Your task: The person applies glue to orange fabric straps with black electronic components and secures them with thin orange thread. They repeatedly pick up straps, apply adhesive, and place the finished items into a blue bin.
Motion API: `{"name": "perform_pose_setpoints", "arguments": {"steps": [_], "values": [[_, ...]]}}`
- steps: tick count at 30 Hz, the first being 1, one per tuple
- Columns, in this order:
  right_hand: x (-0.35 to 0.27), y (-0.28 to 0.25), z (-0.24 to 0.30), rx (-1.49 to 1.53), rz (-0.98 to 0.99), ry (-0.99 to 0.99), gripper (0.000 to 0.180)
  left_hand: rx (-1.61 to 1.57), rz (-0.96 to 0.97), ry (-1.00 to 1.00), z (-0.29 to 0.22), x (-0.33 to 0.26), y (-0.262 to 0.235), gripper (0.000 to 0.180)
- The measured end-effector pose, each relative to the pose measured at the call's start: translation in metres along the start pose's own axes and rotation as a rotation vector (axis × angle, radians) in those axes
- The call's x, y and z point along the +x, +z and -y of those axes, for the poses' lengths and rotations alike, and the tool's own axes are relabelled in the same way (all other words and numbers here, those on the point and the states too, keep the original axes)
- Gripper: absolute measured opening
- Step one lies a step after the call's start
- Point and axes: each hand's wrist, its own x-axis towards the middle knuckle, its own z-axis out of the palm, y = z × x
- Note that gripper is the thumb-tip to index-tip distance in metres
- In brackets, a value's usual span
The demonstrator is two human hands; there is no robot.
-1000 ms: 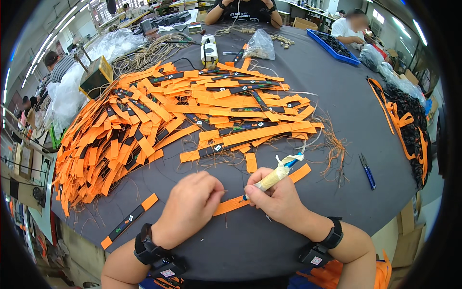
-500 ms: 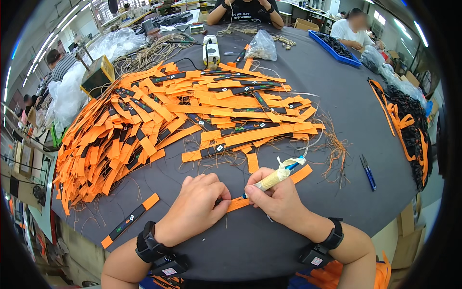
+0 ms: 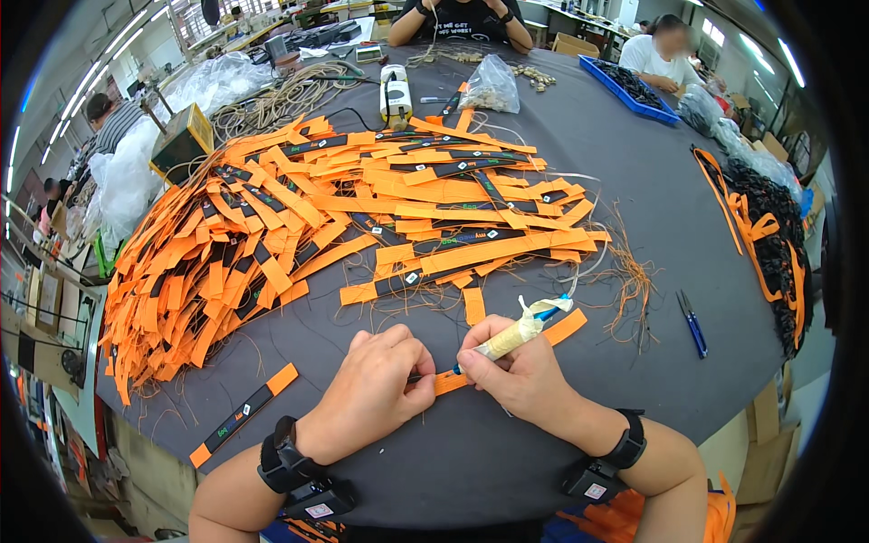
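My left hand (image 3: 373,391) presses down on one end of an orange strap (image 3: 507,355) lying on the dark grey table (image 3: 471,452). My right hand (image 3: 516,371) grips a tape-wrapped tool (image 3: 520,331) with a blue tip and holds its point against the strap between my hands. The strap runs out to the right past my right hand. Both wrists carry black bands.
A large heap of orange and black straps (image 3: 299,217) covers the table's middle and left. One single strap (image 3: 243,414) lies at the near left edge. Blue snips (image 3: 693,322) and loose orange threads (image 3: 629,281) lie to the right. Other people sit at the far side, beside a blue tray (image 3: 634,90).
Both hands stay on the strap with only slight shifts; the tool remains pressed to the strap.
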Motion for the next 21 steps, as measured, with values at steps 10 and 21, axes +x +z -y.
{"name": "perform_pose_setpoints", "arguments": {"steps": [10,21], "values": [[-0.0004,0.0003,0.0013,0.0,-0.001,-0.004,0.012,-0.034,-0.024,0.003,0.0006,0.0001,0.0016,0.012],[-0.0006,0.0009,0.0011,0.009,-0.014,0.0,0.012,-0.051,-0.045,-0.039,0.0029,0.0003,-0.0011,0.011]]}}
